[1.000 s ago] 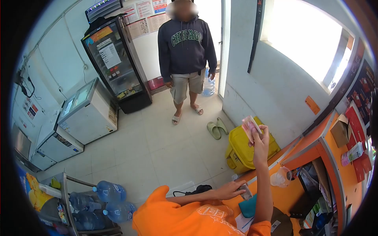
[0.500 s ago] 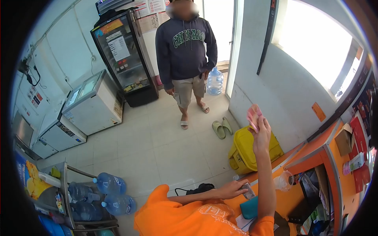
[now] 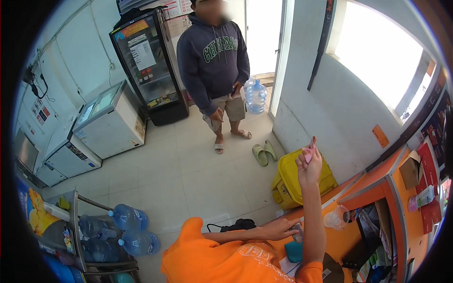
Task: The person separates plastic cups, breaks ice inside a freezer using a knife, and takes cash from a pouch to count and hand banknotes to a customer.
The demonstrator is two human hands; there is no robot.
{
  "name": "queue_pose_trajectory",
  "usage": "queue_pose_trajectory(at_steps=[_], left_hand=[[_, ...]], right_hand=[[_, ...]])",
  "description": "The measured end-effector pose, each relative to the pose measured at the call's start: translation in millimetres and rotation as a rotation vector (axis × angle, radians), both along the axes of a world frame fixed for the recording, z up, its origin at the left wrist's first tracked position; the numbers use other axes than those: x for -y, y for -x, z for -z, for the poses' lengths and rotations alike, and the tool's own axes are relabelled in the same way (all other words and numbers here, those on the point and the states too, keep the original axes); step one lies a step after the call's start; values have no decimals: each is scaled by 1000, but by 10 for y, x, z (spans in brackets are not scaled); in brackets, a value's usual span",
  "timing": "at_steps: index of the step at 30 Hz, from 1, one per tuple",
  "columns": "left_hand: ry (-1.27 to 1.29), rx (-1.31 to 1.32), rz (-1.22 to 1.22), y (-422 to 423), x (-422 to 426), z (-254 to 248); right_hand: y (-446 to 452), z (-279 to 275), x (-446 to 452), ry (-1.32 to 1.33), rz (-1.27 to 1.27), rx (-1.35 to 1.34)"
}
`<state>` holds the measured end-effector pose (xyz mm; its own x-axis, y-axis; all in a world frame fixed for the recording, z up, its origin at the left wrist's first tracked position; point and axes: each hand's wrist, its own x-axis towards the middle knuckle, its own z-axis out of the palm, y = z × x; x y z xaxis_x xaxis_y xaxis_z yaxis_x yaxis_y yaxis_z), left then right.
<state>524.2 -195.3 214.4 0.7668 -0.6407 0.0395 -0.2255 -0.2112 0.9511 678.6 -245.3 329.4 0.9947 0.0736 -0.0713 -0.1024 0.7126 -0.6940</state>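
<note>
My right hand (image 3: 309, 170) is raised in front of me with its fingers closed on a folded pink banknote (image 3: 309, 154), above the yellow bin (image 3: 289, 177). My left hand (image 3: 282, 229) reaches across over the orange counter, its fingers around a small grey, shiny rectangular object (image 3: 297, 232) whose kind I cannot make out. Just below that object lies a teal pouch-like item (image 3: 293, 252). A clear plastic cup (image 3: 334, 218) stands on the counter to the right of my raised forearm.
A person in a dark hoodie (image 3: 212, 66) stands ahead near the doorway. Green slippers (image 3: 260, 154) lie on the floor. Large blue water bottles (image 3: 128, 218) stand by a metal rack at left. A display fridge (image 3: 151, 70) and chest freezer (image 3: 113, 122) line the wall.
My right hand has come down slightly, and the banknote now shows narrower and more folded. The person ahead has turned and shifted left. My left hand has hardly moved.
</note>
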Motion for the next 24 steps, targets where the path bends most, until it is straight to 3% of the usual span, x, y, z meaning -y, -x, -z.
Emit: queue_pose_trajectory(at_steps=[3, 15, 24], left_hand=[[-27, -4, -5, 15, -24, -38], [-12, 65, -44, 5, -12, 55], [88, 93, -64, 24, -38, -64]], right_hand=[[111, -219, -104, 4, 38, -52], [8, -35, -65, -47, -41, -5], [-28, -93, -132, 207, -62, -36]])
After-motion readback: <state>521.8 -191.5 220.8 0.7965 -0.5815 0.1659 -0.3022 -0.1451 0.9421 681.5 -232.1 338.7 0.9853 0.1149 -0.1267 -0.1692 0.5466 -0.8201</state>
